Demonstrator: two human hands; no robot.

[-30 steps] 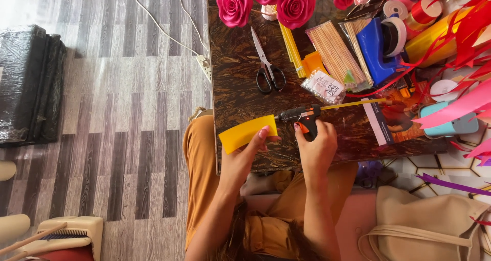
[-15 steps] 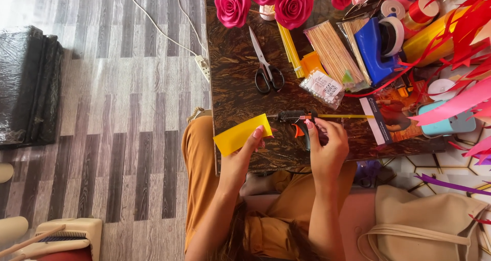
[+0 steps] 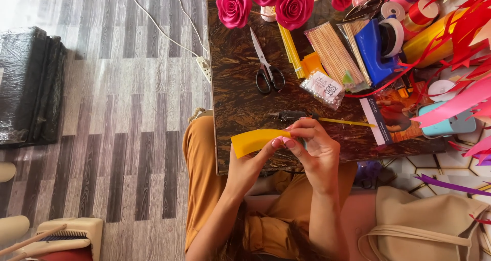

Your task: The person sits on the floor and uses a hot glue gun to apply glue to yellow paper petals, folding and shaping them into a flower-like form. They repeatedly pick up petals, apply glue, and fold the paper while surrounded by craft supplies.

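Far off at 9 o'clock there's a dark plastic-wrapped bundle (image 3: 28, 84) on the grey striped floor (image 3: 112, 112), and down at 7 o'clock a cream-coloured appliance (image 3: 66, 235) sits in the corner. A white power cable (image 3: 163, 33) snakes up toward 11 o'clock, right beside the dark marbled table (image 3: 235, 102).

Middle of the scene: the person's left hand (image 3: 250, 161) and right hand (image 3: 317, 148) meet over the near edge of the table. Between them is a yellow paper strip (image 3: 255, 141), curling out toward 9 o'clock from the fingertips. Left hand has thumb and fingers pinched shut on the strip's right end; the right hand's fingers are curled closed on that same end, nails almost touching the left ones. Can't tell if anything else is tucked inside the right hand.

Just at 12 o'clock from the hands lies a glue gun (image 3: 294, 116) with a yellow stick poking out toward 3 o'clock. Further up, scissors (image 3: 267, 66), then pink paper roses (image 3: 263, 0) at the far edge. Moving toward 1 o'clock: a bundle of wooden skewers (image 3: 332, 51), a blue tape dispenser (image 3: 376, 51), and a mess of red and pink ribbons (image 3: 460, 31) at 2 o'clock. A beige bag (image 3: 424, 225) sits at 4 o'clock.
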